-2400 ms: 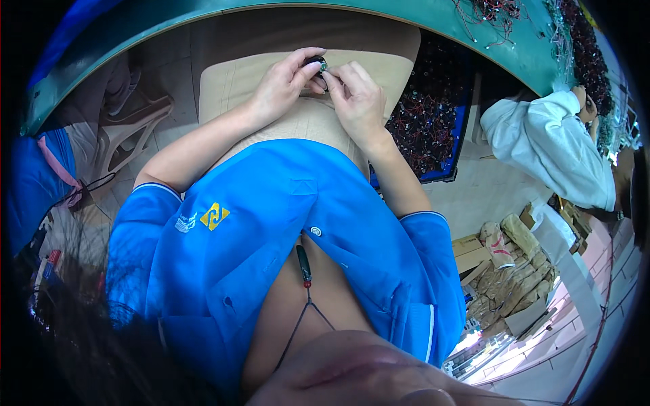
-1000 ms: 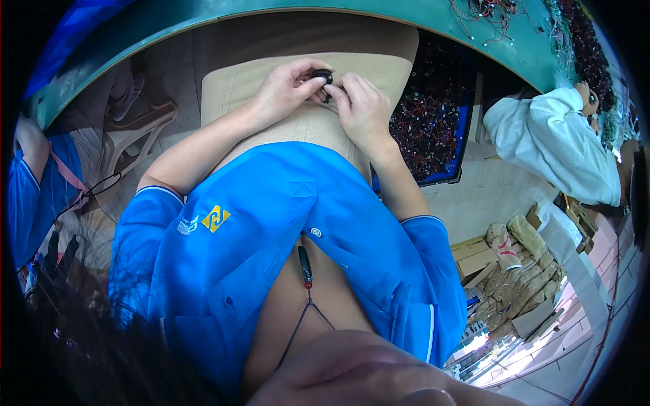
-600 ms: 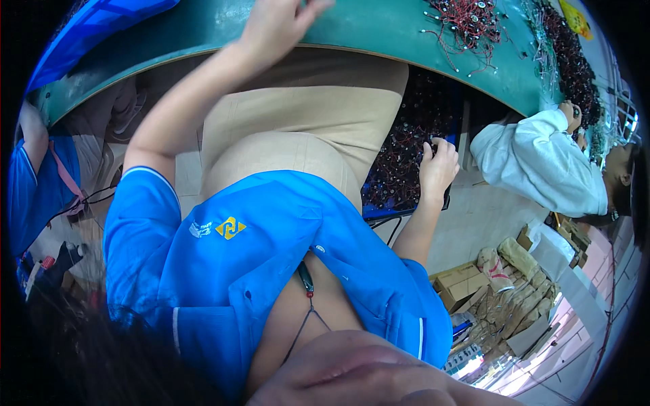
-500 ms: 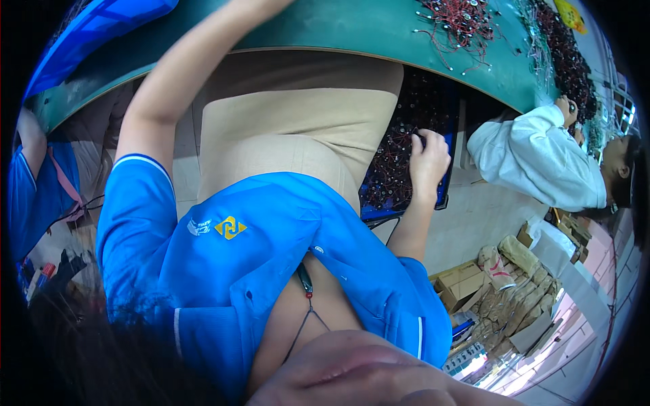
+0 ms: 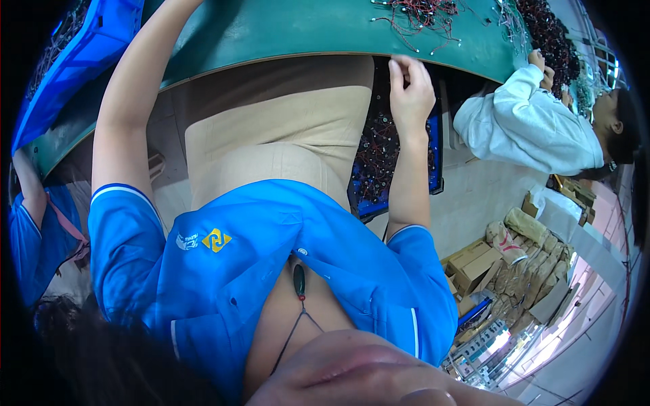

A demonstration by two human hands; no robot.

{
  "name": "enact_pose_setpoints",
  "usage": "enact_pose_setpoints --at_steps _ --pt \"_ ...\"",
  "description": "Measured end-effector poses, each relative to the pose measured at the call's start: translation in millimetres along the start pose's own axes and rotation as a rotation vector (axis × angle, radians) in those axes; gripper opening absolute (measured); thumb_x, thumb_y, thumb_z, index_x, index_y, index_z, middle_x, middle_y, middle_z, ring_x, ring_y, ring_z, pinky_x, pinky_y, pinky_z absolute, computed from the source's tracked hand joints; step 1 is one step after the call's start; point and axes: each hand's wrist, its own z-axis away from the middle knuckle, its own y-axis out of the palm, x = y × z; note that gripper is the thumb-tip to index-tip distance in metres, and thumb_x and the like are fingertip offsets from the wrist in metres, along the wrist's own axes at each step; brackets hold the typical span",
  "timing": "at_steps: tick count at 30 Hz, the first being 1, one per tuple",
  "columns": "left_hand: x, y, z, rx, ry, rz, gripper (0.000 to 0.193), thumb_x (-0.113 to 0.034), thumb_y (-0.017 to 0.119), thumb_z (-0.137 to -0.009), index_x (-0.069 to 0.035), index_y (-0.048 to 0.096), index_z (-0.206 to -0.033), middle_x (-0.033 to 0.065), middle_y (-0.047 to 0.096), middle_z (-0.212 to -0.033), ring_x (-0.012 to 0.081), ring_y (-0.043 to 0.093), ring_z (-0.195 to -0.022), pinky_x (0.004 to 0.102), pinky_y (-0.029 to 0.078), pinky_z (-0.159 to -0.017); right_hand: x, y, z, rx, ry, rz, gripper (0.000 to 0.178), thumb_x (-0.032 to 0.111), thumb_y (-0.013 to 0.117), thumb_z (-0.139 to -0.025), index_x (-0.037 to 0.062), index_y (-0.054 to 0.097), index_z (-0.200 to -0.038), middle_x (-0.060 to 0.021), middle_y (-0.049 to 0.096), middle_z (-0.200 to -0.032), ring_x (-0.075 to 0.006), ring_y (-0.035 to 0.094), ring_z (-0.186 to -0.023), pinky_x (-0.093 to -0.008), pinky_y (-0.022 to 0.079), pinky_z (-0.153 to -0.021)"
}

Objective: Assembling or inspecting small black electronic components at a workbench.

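Right hand curled by green tabletop — can't tell if pinching; left hand out of view, grip unseen. Best clear edge — avoid snagging red-wired parts beside wrist.

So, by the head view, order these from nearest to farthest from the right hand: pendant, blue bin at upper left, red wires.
From the right hand:
1. Red wires: on the table, just above the hand in the picture.
2. Pendant: lower left of the hand.
3. Blue bin: far across, at upper left.
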Motion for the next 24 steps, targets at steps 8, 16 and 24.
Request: enact_pose_setpoints --at_steps 8,16,24 --pt "-20.2 -25.9 52.7 0.348 -0.234 0.237 0.035 -0.010 0.063 -0.082 -0.001 0.054 -0.115 0.0150 0.061 -0.089 0.0353 0.059 -0.083 0.0408 0.048 -0.077 18.3 41.0 -90.0 -0.022 -0.372 0.178 0.017 0.018 0.059 -0.081 0.0104 0.063 -0.096 -0.0109 0.055 -0.095 -0.0298 0.052 -0.085 -0.0399 0.042 -0.079" --pt "-98.3 -46.0 183.3 0.388 -0.292 0.770 0.029 -0.002 0.055 -0.089 -0.007 0.056 -0.118 0.0050 0.060 -0.080 0.0119 0.050 -0.062 0.0261 0.044 -0.057 -15.8 80.1 -134.8 -0.016 -0.530 0.234 0.009 0.017 0.060 -0.080 0.0109 0.064 -0.085 -0.0081 0.053 -0.087 -0.0264 0.050 -0.081 -0.0370 0.040 -0.075" --pt "-107.6 -10.2 249.7 0.603 -0.744 1.187 0.024 -0.003 0.047 -0.096 -0.003 0.053 -0.120 0.0068 0.059 -0.076 0.0076 0.052 -0.056 0.0188 0.042 -0.049 14.6 75.0 -107.2 0.339 -0.410 0.254 0.009 0.019 0.059 -0.080 0.0123 0.064 -0.083 -0.0070 0.051 -0.085 -0.0250 0.048 -0.082 -0.0350 0.039 -0.073"
